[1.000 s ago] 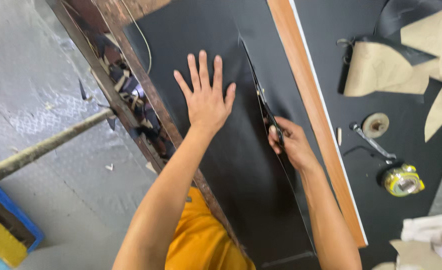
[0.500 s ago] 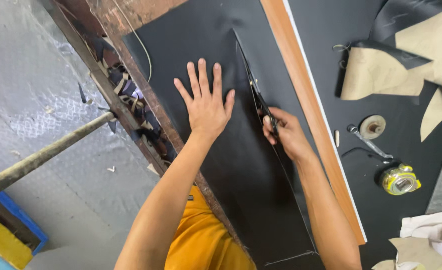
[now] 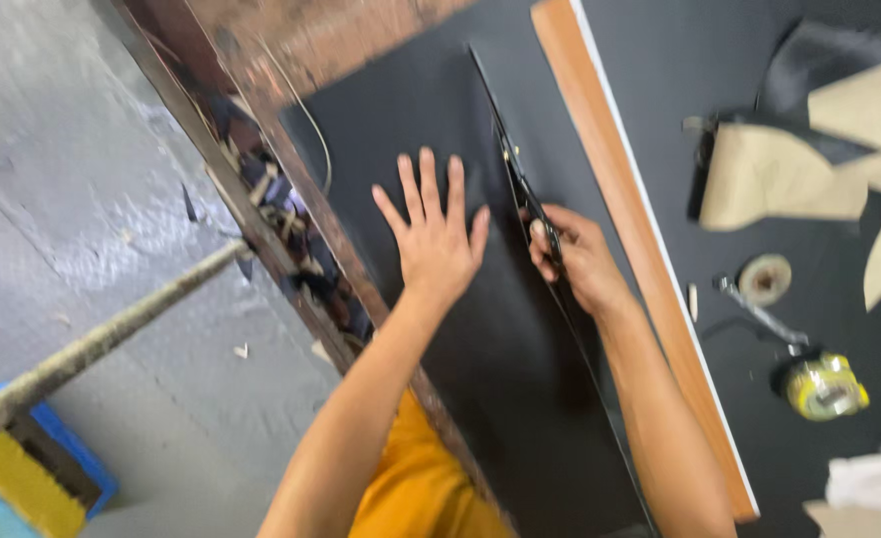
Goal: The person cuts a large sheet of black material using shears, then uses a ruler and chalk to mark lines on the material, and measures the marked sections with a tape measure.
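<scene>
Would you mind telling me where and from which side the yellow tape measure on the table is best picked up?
Probably across the round yellow body of the tape measure, coming straight down from above. It lies flat on the dark table, away from both hands, with bare surface around most of it. A metal tool lies close on its upper left, so place the fingers on the lower and right sides.

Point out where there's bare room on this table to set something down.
Bare dark tabletop lies between the long wooden straightedge and the tan pattern pieces. It is crowded around the yellow tape measure and small roll. The black sheet is taken: left hand flat, right hand on scissors.
</scene>
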